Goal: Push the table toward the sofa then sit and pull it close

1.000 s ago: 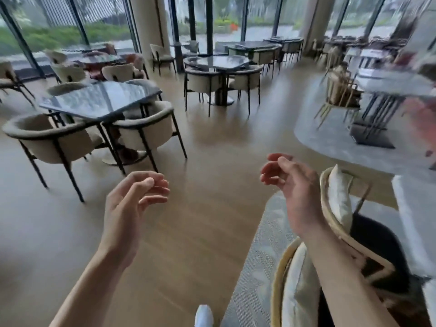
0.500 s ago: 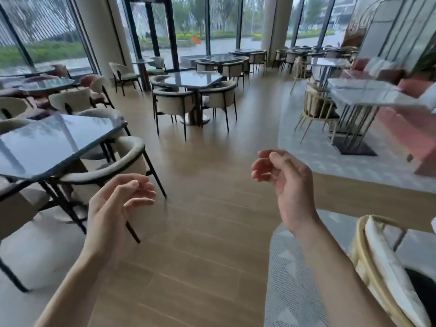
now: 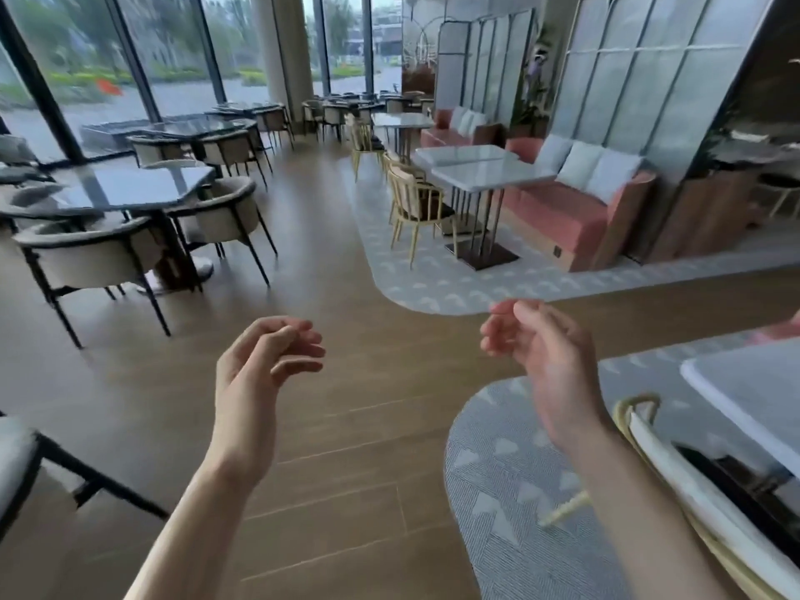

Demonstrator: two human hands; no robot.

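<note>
Table lay off to my right, both hands empty.

My left hand (image 3: 259, 374) and right hand (image 3: 545, 365) hung loosely curled over the wood floor (image 3: 346, 426), grasping nothing. The nearest white table (image 3: 753, 391) sat low at the right edge, just beyond a yellow-framed chair (image 3: 649, 430), so my right hand was the nearer one. A pink patch at the right edge might have been its sofa; I couldn't tell. Reaching the table called for a turn rightward, I judged.
</note>
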